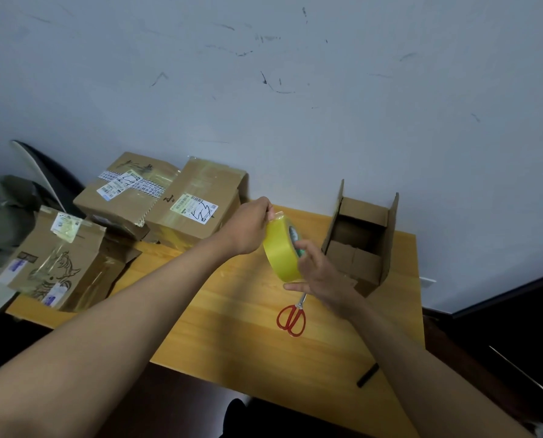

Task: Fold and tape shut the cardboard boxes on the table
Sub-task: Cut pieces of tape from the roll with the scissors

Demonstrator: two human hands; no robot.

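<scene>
A yellow tape roll (279, 248) is held upright above the wooden table (232, 327). My right hand (322, 275) grips the roll from the right side, fingers round its rim and core. My left hand (251, 226) pinches the roll's top edge, where the tape end lies. An open cardboard box (363, 238) stands at the table's back right, flaps up. Several taped boxes sit at the left: one with a shipping label (197, 207), one behind it (128, 188), and one with a drawn figure (58, 260).
Red-handled scissors (291, 316) lie on the table just below my right hand. A black marker-like stick (367, 375) rests near the table's right front edge. The wall (295, 105) rises directly behind the table. Dark furniture stands at the right.
</scene>
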